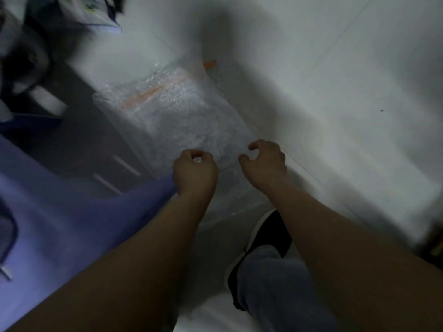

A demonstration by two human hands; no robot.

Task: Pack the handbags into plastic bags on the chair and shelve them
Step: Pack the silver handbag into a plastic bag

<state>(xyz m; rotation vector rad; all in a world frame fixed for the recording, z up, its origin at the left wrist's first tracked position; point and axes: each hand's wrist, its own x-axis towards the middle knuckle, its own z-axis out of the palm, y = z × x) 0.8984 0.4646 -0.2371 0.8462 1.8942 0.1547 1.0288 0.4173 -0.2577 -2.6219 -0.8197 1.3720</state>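
A clear bubble-lined plastic bag (177, 116) with an orange strip lies stretched out below me, from the purple chair's edge onto the white floor. My left hand (194, 172) hovers over its near end with the fingers curled shut, pinching a shiny bit of the plastic. Just to the right, my right hand (265, 161) is above the same end of the bag, thumb and fingers bent but apart, with nothing clearly in them. The frame is blurred, and I cannot make out any handbag for certain.
The purple plastic chair (60, 212) fills the lower left. Dark blurred objects (21, 61) and a pale blue-white item (100, 17) sit at the top left. My black shoe (271, 233) stands on the white tiled floor (335, 68).
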